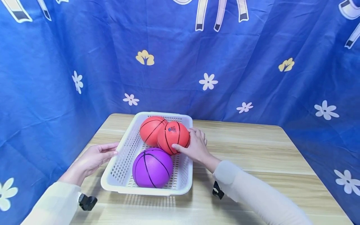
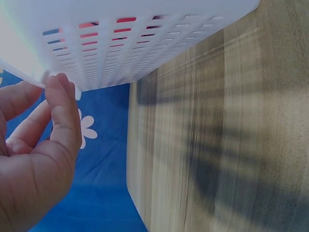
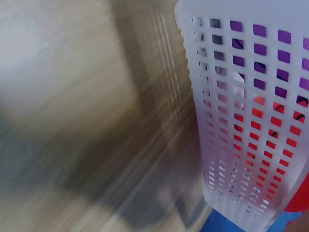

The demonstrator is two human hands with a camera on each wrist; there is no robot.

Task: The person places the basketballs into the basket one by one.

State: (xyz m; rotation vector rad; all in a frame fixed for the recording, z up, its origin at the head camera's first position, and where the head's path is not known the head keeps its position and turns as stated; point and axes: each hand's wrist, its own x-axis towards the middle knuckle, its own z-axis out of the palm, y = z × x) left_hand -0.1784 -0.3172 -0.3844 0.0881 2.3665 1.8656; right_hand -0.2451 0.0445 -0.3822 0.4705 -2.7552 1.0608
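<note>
A white perforated plastic basket (image 1: 146, 191) stands on the wooden table and holds three toy basketballs. My left hand (image 1: 91, 160) pinches the basket's left rim between thumb and fingers; the left wrist view shows the fingers (image 2: 62, 104) at the rim's edge. With thumb and fingers spread round its right side, my right hand (image 1: 197, 147) grips a red basketball (image 1: 172, 137) inside the basket. That ball overlaps a second red basketball (image 1: 152, 129) behind it on the left. Nearer the front lies a purple basketball (image 1: 152, 168). The right wrist view shows mostly the basket's side wall (image 3: 285, 14).
The light wooden table (image 1: 253, 156) extends to the right of the basket. A blue curtain (image 1: 174, 78) with white flowers and animal legs hangs behind the table and along both sides.
</note>
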